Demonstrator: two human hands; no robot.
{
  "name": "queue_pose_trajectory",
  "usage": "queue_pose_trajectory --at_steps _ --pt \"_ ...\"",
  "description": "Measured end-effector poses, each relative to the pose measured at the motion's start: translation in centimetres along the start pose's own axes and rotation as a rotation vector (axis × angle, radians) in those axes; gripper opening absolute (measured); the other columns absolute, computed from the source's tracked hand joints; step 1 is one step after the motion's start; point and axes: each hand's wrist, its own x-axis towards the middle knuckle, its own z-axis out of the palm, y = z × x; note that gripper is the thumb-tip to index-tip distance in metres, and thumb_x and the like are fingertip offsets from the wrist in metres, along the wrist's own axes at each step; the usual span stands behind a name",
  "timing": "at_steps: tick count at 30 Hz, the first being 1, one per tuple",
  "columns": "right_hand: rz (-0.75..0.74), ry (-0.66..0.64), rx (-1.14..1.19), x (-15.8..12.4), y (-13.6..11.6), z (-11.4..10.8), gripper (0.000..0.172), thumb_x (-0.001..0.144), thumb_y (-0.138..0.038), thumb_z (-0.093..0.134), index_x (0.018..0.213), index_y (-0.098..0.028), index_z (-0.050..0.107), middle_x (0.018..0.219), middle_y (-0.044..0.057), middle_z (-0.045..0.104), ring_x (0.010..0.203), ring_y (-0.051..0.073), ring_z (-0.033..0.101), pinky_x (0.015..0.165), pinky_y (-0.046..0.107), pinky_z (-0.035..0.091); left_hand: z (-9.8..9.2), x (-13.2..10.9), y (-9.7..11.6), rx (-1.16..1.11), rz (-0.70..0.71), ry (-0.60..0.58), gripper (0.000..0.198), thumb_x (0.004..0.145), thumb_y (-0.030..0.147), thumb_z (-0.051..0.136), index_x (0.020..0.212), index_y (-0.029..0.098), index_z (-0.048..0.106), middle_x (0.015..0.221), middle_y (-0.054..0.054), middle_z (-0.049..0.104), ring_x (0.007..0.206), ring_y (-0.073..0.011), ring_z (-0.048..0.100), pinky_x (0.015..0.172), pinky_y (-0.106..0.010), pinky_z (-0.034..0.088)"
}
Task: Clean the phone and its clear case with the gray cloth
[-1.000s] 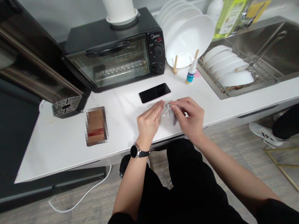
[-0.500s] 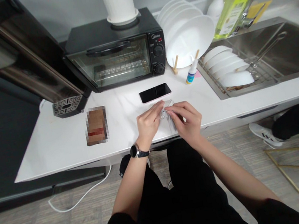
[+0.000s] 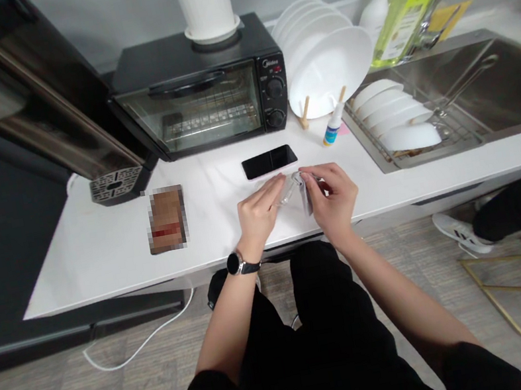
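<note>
Over the front of the white counter, my left hand, with a dark watch at its wrist, has its fingers pressed together on a clear, crinkled plastic packet. Its thumb is hidden. Just to the right, my right hand pinches a thin grey cloth-like piece that hangs down beside the packet. Whether this piece is still partly inside the plastic, I cannot tell. Behind both hands lies a phone, its black screen facing up. A small spray bottle with a blue and yellow label stands farther right.
A toaster oven backs the counter, beside racked white plates. Bowls sit at the sink. On the left are a brown pixelated object and a drink machine. Another person's leg shows at right.
My right hand has moved slightly right, drawing the grey piece away from my left hand. More of the clear plastic now shows between them. My left hand has stayed in place.
</note>
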Motion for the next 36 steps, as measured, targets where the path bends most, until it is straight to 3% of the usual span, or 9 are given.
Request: queue_pose_trajectory --at_steps 4,8,13,17,22,26,30,36 --pt "-0.132 -0.114 0.041 -1.2 -1.3 0.0 0.019 0.101 -0.018 0.067 0.111 -0.025 0.081 0.095 0.004 0.075 0.085 0.017 0.071 0.074 0.032 0.06 0.1 -0.2 -0.3 -0.021 -0.01 0.003 0.044 0.102 0.005 0.055 0.138 0.024 0.072 0.135 -0.004 0.077 0.123 -0.0189 0.075 0.108 -0.035 0.064" --pt "-0.21 -0.168 0.057 -2.1 -1.9 0.1 0.024 0.1 -0.015 0.067 0.116 -0.026 0.08 0.099 0.005 0.076 0.087 0.018 0.072 0.073 0.033 0.061 0.1 -0.4 -0.6 -0.04 -0.005 0.02 0.053 0.099 -0.001 0.054 0.142 0.026 0.069 0.137 -0.003 0.076 0.125 -0.019 0.074 0.107 -0.036 0.065" --pt "-0.161 -0.124 0.02 -0.8 -0.5 -0.1 0.019 0.101 -0.018 0.067 0.112 -0.025 0.081 0.095 0.004 0.074 0.085 0.017 0.07 0.075 0.033 0.06 0.1 -0.2 -0.3 -0.031 -0.003 0.007 0.042 0.102 0.005 0.055 0.136 0.023 0.073 0.135 -0.004 0.077 0.124 -0.0186 0.075 0.109 -0.033 0.063" --pt "-0.035 -0.02 0.006 0.6 0.7 -0.3 0.014 0.101 -0.023 0.068 0.105 -0.024 0.082 0.089 0.003 0.071 0.079 0.016 0.066 0.064 0.029 0.055 -0.1 0.0 0.1 -0.021 0.001 0.016 0.036 0.104 0.01 0.057 0.133 0.022 0.075 0.132 -0.005 0.078 0.121 -0.0182 0.076 0.106 -0.03 0.064" --pt "0.019 -0.019 -0.005 0.8 1.2 -0.3 0.015 0.101 -0.029 0.068 0.103 -0.025 0.082 0.087 0.003 0.07 0.078 0.016 0.065 0.061 0.029 0.053 -0.1 0.1 0.1 -0.02 0.017 0.033 0.034 0.105 0.011 0.056 0.132 0.02 0.075 0.129 -0.007 0.079 0.118 -0.0179 0.077 0.103 -0.031 0.065" --pt "-0.005 -0.057 0.027 -0.2 0.4 -0.2 0.015 0.101 -0.027 0.067 0.104 -0.025 0.081 0.09 0.003 0.072 0.08 0.017 0.067 0.067 0.031 0.057 0.1 0.1 0.0 -0.011 0.005 0.01 0.034 0.104 0.012 0.059 0.132 0.021 0.075 0.131 -0.006 0.079 0.12 -0.0187 0.077 0.106 -0.032 0.065" --pt "-0.062 -0.14 0.109 -1.6 -1.1 0.1 0.017 0.101 -0.02 0.067 0.109 -0.026 0.081 0.095 0.004 0.075 0.085 0.017 0.07 0.073 0.032 0.059 0.1 -0.2 -0.3 -0.054 -0.003 0.0 0.045 0.101 0.003 0.054 0.138 0.023 0.071 0.135 -0.005 0.077 0.125 -0.0185 0.074 0.11 -0.035 0.063" --pt "-0.165 -0.205 0.143 -2.5 -1.6 0.2 0.02 0.1 -0.017 0.068 0.112 -0.026 0.081 0.097 0.004 0.076 0.085 0.016 0.071 0.071 0.031 0.058 0.0 -0.5 -0.7 -0.08 -0.008 0.007 0.057 0.097 -0.002 0.058 0.145 0.027 0.067 0.139 -0.004 0.075 0.128 -0.0201 0.073 0.111 -0.037 0.063"
